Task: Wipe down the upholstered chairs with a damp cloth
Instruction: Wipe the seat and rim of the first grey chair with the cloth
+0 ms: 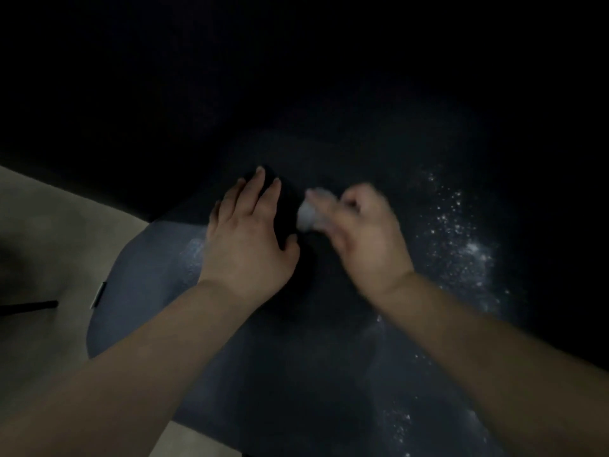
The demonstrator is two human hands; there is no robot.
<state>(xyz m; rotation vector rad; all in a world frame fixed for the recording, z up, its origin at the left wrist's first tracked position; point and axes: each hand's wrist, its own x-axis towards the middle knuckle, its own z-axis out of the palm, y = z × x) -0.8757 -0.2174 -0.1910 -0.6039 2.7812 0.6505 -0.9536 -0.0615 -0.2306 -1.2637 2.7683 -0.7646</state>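
A dark blue-grey upholstered chair seat (296, 357) fills the middle of the view, dim and speckled with white dust on its right side. My left hand (250, 232) lies flat on the seat with straight fingers. Just to its right, my right hand (362, 235) grips a small pale cloth (311, 212), which is bunched and blurred, and holds it against the seat. The chair's back is lost in darkness above.
A pale beige floor (49, 242) shows at the left, with a thin black bar (29, 306) lying across it. A small white tag (98, 295) sticks out at the seat's left edge. White specks (468, 249) are scattered over the seat's right half.
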